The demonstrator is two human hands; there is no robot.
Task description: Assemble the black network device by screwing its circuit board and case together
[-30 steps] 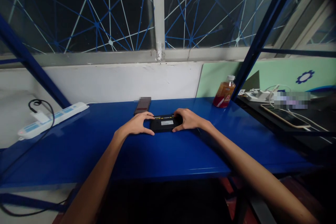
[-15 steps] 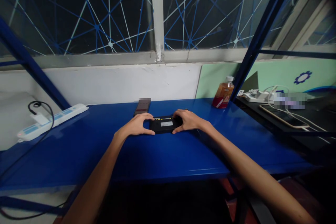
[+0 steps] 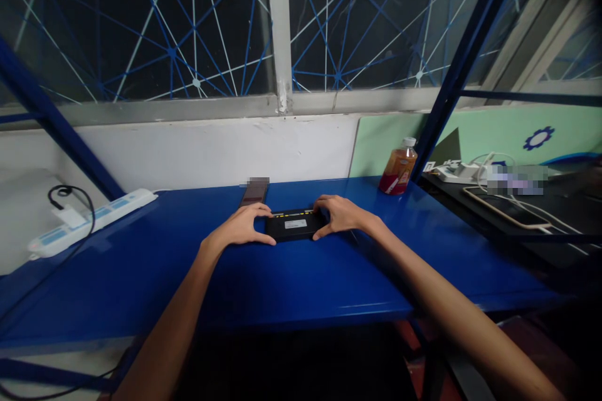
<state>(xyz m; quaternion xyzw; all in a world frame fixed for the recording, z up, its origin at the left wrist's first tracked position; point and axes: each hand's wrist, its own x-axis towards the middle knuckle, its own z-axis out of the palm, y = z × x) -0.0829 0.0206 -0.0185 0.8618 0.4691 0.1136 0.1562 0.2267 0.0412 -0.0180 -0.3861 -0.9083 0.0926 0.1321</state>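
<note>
Probably stiff and fairly light, the flat black box (image 3: pixel 296 233) looks hard-shelled, with smooth faces that might slip a little, so its short ends seem the surest place to take hold. It sits mid-desk (image 3: pixel 301 291), near the dark phone-like slab (image 3: pixel 255 193); whether it is slightly lifted cannot be told. The left hand (image 3: pixel 245 225) and right hand (image 3: pixel 342 215) clasp its opposite ends, thumbs at the near edge, fingers at the far one. Both forearms reach forward, angled inward, with palms facing each other.
</note>
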